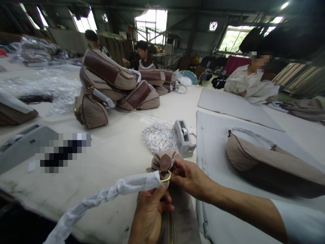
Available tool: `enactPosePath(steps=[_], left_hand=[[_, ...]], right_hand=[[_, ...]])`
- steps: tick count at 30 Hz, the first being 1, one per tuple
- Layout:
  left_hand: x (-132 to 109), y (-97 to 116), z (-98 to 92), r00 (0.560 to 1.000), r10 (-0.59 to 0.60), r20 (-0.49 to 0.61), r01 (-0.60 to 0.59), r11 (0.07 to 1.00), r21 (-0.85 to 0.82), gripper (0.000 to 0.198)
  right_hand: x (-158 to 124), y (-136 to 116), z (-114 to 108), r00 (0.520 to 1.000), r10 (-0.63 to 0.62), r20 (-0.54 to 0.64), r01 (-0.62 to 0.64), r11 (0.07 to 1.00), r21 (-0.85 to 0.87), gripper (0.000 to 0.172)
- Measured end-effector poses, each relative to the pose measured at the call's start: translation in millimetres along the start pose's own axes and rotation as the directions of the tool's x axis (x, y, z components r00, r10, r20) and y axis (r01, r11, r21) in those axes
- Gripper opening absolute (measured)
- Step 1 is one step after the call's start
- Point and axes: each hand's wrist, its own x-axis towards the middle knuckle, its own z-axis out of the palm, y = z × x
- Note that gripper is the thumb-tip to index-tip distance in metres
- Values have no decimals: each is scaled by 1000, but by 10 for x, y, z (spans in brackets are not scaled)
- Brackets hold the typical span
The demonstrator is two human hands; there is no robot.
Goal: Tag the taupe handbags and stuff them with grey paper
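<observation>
A taupe handbag (181,217) with a zip along its top stands end-on in front of me. At its far end, a brown leather tab (165,162) holds a gold ring (167,177). The bag's strap (111,191), wrapped in white paper, runs from that ring to the lower left. My left hand (148,213) is closed at the near side of the ring, thumb up against the strap end and bag. My right hand (189,176) pinches the bag beside the leather tab, right of the ring; its fingertips are partly hidden.
Beyond the bag stand a grey tape dispenser (185,139) and a crumpled printed plastic wrap (158,137). Taupe-and-brown bags (109,74) are piled at back left. Another bag (269,162) lies on grey sheets (215,132) at right. A second dispenser (27,142) is left. Several people work across the table.
</observation>
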Motion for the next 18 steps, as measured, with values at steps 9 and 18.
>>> enactPosePath(steps=[9,18], left_hand=[[103,7,-135,975,-209,69,215,973,-87,49],[113,29,-193,959,-254,126,275,942,-192,46]], right_hand=[[-33,226,220,953,-269,-139,249,958,-143,4],[75,396,348,744,-600,-294,507,793,-337,10]])
